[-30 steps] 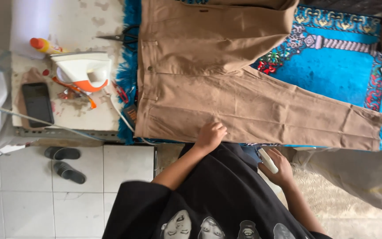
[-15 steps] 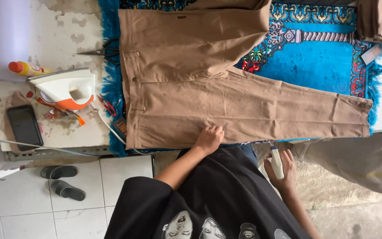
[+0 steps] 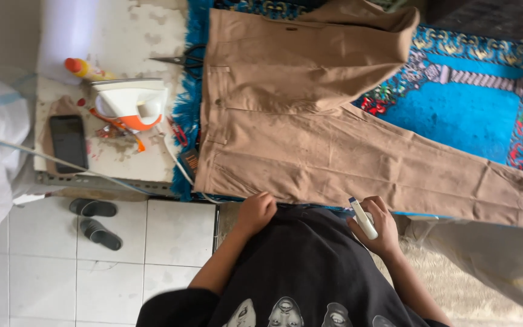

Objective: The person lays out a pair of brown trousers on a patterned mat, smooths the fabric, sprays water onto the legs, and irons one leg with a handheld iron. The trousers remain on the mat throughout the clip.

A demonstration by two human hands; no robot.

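Tan trousers [image 3: 334, 145] lie flat on the blue rug [image 3: 467, 115], waistband at 9 o'clock. My left hand [image 3: 255, 213] hasn't left their near edge, fingers curled. My right hand [image 3: 378, 225] has come up, fingers pinching a small white tool [image 3: 363, 218].

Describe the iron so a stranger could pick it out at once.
Start at the tan trousers spread on the blue patterned mat, then look to the worn white tabletop past their waistband. The iron rests there between a yellow bottle and a black phone. It alone is white with orange trim.
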